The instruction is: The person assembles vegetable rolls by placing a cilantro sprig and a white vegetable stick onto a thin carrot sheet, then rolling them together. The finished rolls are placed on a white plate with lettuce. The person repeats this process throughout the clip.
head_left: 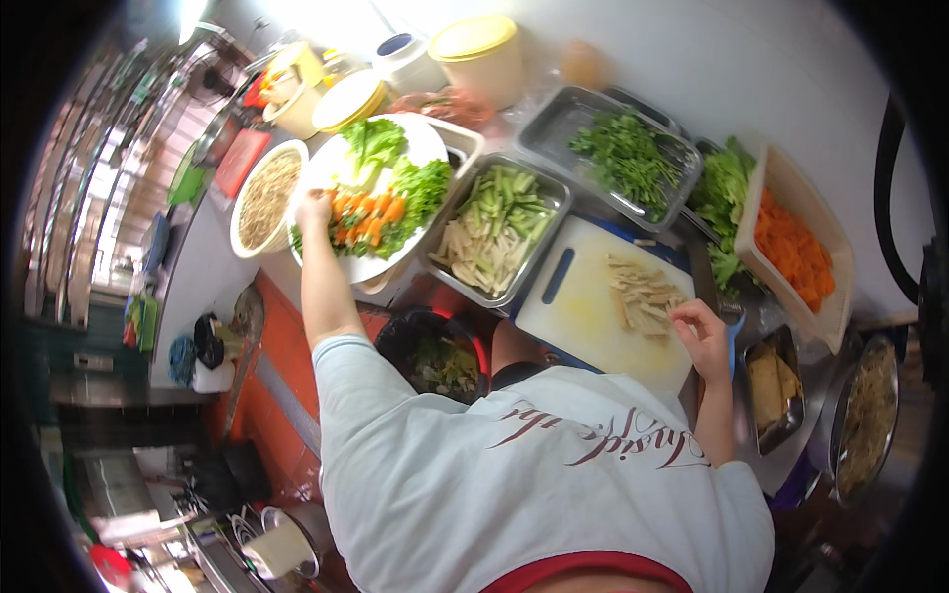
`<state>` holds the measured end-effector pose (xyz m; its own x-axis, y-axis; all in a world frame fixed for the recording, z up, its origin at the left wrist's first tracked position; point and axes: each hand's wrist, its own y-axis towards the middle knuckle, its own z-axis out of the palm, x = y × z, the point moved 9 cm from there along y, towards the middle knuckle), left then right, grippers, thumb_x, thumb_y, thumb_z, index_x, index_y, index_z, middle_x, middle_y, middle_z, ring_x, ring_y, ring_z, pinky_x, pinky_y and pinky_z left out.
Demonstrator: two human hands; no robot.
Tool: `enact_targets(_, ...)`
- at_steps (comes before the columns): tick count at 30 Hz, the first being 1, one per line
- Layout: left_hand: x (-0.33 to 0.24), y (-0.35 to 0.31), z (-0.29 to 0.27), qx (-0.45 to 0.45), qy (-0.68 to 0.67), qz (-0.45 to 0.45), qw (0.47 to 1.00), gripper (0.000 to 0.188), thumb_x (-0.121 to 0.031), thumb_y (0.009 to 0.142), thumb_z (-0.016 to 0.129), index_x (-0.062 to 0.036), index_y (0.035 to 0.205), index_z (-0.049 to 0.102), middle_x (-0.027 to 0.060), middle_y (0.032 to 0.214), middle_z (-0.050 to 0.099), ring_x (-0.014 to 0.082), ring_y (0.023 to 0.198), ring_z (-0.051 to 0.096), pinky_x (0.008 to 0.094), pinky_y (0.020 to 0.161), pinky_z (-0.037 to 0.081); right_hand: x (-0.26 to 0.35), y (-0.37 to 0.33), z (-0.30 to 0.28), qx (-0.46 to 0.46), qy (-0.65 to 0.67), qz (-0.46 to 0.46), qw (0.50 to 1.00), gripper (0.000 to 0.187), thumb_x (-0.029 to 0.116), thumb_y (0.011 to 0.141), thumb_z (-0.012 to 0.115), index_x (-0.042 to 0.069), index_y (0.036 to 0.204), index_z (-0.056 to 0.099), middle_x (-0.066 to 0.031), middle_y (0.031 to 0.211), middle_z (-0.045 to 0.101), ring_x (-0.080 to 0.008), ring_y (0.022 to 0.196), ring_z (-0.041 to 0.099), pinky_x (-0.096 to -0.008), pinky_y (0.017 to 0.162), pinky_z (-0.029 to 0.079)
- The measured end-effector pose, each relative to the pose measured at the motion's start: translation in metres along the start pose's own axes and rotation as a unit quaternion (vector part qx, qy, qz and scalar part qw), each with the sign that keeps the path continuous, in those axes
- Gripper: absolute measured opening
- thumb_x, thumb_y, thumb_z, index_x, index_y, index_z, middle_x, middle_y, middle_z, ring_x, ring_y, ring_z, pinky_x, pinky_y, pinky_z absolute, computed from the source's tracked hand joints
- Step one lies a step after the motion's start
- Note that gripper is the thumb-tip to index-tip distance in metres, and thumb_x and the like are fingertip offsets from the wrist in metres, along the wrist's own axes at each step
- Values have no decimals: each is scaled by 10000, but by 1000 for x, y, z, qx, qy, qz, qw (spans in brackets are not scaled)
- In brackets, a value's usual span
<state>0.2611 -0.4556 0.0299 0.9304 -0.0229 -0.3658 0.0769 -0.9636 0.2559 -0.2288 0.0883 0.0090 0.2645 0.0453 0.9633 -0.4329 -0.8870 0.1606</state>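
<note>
A large white plate [400, 259] carries lettuce leaves, orange carrot pieces and leafy greens. My left hand [314, 210] is closed at its left rim, fingers partly hidden. To the right, a white cutting board [573, 316] with blue edging bears a small pile of pale cut strips [643, 295]. Over the board's right side, my right hand [700, 331] has its fingers curled beside the strips. Whatever those fingers may pinch is too small to tell. Between plate and board sits a metal tray [499, 289] of pale strips and cut green vegetable.
Behind the board, a metal tray [554, 128] holds green herbs. At right stand a carrot bin [835, 262], a small metal pan [776, 395] and a large bowl [865, 425]. A bucket [395, 346] of scraps is below the counter. A white bowl [267, 198] lies left of the plate.
</note>
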Motion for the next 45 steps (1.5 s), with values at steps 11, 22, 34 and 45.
enact_targets(11, -122, -91, -52, -178, 75, 118, 974, 426, -398, 816, 517, -170, 1173, 557, 132, 1272, 446, 364, 1153, 384, 529, 930, 308, 38, 1, -103, -111, -6, -33, 993, 105, 68, 831, 581, 19, 922, 603, -22, 875, 602, -79, 812, 558, -230, 737, 448)
enact_targets(22, -273, -323, -2, 21, -250, 411, 877, 330, -192, 820, 606, -62, 1112, 524, 107, 1201, 488, 266, 1159, 395, 426, 973, 260, -40, 84, -253, -42, -475, 204, 855, 380, 205, 772, 636, 109, 1131, 556, -115, 1070, 532, -213, 962, 548, -321, 830, 453)
enact_targets(34, -231, -362, 43, 212, -401, 229, 862, 294, -104, 815, 594, -32, 1090, 522, 97, 1148, 502, 238, 1085, 448, 359, 912, 335, -16, 100, -293, -95, -469, 69, 875, 164, 198, 821, 571, 38, 853, 555, -70, 936, 496, -205, 827, 507, -329, 746, 435)
enact_targets(45, -262, -399, 56, 275, -470, 232, 806, 226, -53, 797, 587, -27, 1019, 551, 84, 1058, 538, 201, 997, 514, 324, 820, 410, -63, 152, -239, 54, -536, 66, 840, 313, 168, 742, 632, 62, 1036, 605, -122, 1027, 544, -273, 981, 529, -377, 864, 434)
